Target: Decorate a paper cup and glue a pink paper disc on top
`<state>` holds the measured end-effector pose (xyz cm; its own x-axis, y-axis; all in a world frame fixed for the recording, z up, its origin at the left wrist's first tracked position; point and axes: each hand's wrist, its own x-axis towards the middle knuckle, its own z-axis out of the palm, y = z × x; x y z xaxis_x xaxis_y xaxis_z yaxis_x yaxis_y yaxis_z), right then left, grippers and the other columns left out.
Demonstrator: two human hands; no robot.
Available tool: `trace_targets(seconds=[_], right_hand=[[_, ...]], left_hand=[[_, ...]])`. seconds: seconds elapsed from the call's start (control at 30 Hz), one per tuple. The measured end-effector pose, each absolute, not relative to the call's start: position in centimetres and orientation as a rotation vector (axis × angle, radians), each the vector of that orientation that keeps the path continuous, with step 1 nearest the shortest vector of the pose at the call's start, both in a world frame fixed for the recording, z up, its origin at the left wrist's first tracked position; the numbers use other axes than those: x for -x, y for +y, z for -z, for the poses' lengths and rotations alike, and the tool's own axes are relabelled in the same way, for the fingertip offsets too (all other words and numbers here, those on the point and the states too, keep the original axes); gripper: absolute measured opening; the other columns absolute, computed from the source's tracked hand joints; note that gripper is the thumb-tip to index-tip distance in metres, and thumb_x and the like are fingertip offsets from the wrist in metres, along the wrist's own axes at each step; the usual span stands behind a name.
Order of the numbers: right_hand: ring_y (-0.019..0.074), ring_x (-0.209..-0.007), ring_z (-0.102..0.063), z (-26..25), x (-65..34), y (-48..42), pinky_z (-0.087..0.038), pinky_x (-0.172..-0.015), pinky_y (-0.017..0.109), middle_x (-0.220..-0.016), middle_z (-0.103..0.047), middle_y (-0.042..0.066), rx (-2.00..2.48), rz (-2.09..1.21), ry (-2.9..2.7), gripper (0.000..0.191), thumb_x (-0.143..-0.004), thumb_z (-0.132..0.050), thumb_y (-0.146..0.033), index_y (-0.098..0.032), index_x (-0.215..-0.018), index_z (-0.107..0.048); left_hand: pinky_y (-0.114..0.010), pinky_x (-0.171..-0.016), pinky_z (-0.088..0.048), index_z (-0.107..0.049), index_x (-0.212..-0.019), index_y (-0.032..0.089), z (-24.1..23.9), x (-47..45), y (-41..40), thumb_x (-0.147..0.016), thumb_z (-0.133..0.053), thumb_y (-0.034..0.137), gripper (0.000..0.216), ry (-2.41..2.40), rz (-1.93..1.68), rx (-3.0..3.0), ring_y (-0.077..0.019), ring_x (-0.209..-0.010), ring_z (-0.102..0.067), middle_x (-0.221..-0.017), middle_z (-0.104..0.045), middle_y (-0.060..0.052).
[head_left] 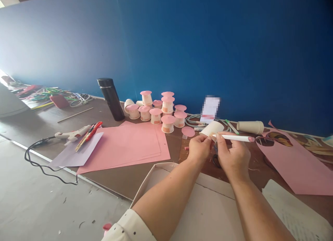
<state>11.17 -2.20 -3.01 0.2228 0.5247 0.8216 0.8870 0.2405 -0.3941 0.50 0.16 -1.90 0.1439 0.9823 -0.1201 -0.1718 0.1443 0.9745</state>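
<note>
My left hand (199, 149) grips a white paper cup (213, 128), which is tipped on its side. A white marker pen (235, 138) with a pinkish end is pinched in my right hand (234, 157), its tip meeting the cup near my left fingers. A small orange-brown patch shows on the cup there. Just beyond my left hand lies a pink paper disc (188, 131). Behind it stand several upturned cups (168, 124) with pink disc roofs and drawn windows, some stacked. Another plain cup (250, 127) rests on its side to the right.
A black bottle (111, 100) stands by the blue wall. Pink sheets (125, 144), a glue gun (74, 134) with a cord, and a red cutter knife (90, 135) lie left. Sunglasses (279, 138) rest on pink paper at right. A pale box-like tray (210, 206) sits under my forearms.
</note>
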Motion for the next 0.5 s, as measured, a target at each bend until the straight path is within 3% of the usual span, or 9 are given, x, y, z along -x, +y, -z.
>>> trace_targets(seconds=[0.27,0.5], right_hand=[[0.0252,-0.082,-0.073,2.39,-10.84,-2.51,-0.053,-0.074,0.033,-0.09,-0.079,0.013,1.368,0.451,-1.354,0.03,-0.096,-0.057,-0.04,-0.016,-0.092,-0.075],[0.0272,-0.082,-0.073,2.72,-11.04,-2.37,-0.053,-0.076,0.036,-0.085,-0.078,0.012,1.406,0.401,-1.429,0.034,-0.096,-0.056,-0.044,-0.017,-0.09,-0.076]], left_hand=[[-0.026,-0.063,-0.038,-0.061,-0.059,0.018,2.34,-0.74,0.4,-0.087,-0.056,0.021,0.028,1.029,-1.102,-0.991,-0.0109,-0.054,-0.045,-0.057,-0.056,0.001],[-0.025,-0.061,-0.037,-0.055,-0.055,0.019,1.65,-0.47,-0.01,-0.086,-0.057,0.023,0.032,1.034,-1.095,-1.053,-0.0108,-0.055,-0.044,-0.058,-0.054,0.001]])
